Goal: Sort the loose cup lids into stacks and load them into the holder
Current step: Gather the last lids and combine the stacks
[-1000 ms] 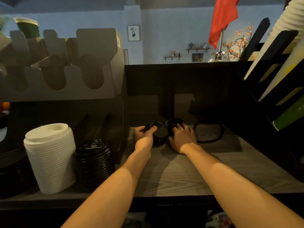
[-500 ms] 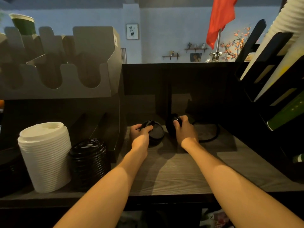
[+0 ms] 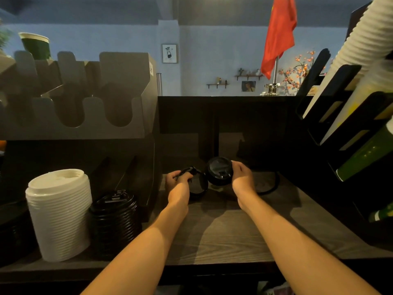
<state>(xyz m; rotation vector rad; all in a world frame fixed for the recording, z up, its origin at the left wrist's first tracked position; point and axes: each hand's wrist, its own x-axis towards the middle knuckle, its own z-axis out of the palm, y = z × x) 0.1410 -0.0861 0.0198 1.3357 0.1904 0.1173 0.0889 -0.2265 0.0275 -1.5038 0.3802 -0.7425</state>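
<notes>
Head view: at the back of the dark wood-grain worktop [image 3: 212,237] both bare forearms reach forward. The left hand [image 3: 179,182] has its grip closed on the rim of a flat black lid [image 3: 198,186] — thumb on top, fingers curled under the far edge; whether the lid's near edge rests on the worktop I cannot tell. Just beside it, the right hand [image 3: 242,177] clamps its grip on a tilted black lid [image 3: 219,173], which is raised off the worktop with its top turned toward the camera and its left edge close to the flat black lid. A third, loose black lid [image 3: 268,184] lies on the worktop to the right of the right hand, partly hidden by it.

At the left front stand a tall white lid stack [image 3: 59,213] and, touching it, a shorter black lid stack [image 3: 114,220]. Above them sits the grey holder [image 3: 85,99] with U-shaped slots — a green cup [image 3: 36,45] shows behind its top. A black rack [image 3: 340,116] of slanted cup stacks fills the right side.
</notes>
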